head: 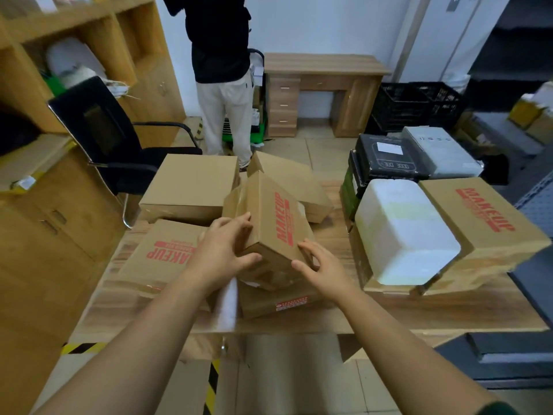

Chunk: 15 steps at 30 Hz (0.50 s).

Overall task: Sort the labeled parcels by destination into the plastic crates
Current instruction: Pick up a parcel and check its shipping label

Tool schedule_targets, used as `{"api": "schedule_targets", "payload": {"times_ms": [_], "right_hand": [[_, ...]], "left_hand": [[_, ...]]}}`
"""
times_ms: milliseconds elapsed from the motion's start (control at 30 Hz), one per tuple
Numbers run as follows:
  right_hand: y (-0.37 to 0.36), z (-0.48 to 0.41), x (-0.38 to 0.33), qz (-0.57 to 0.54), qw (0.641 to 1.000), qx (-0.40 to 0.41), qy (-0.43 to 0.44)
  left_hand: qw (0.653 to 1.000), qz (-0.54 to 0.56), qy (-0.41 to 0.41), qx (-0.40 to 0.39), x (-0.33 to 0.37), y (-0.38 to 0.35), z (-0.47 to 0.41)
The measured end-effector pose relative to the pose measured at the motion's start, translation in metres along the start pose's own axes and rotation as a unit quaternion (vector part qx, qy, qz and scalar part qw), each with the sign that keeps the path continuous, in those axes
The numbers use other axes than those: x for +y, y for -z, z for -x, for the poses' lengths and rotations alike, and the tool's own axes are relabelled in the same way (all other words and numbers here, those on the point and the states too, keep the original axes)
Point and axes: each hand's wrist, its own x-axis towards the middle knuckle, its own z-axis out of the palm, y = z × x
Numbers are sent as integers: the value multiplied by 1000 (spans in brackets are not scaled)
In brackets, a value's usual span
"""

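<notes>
A tilted brown carton printed MAKEUP (270,217) lies on top of other cartons in the middle of the wooden table (449,313). My left hand (223,253) touches its left side with spread fingers, thumb along the lower edge. My right hand (321,265) reaches its lower right corner, fingers spread and slightly bent; whether they touch it is unclear. Another MAKEUP carton (161,253) lies flat to the left, a plain one (191,184) behind it. Black plastic crates (416,104) stand on the floor at the back right.
On the table's right sit a white foam box (401,232), a MAKEUP carton (481,220), a black box (389,158) and a grey parcel (440,154). A black office chair (113,145) stands left. A person (224,79) stands behind the table, before a wooden desk (323,91).
</notes>
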Motion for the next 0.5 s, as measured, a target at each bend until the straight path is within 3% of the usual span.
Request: {"api": "schedule_targets", "payload": {"times_ms": [100, 233, 367, 500], "right_hand": [[16, -2, 7, -15, 1000, 16, -6], [29, -15, -14, -113, 987, 112, -4], [28, -27, -30, -96, 989, 104, -39], [12, -22, -27, -77, 993, 90, -5]], "left_hand": [[998, -40, -34, -19, -8, -5, -2], [998, -31, 42, -37, -9, -22, 4], [996, 64, 53, -25, 4, -48, 6], [990, 115, 84, 12, 3, -50, 7]]}}
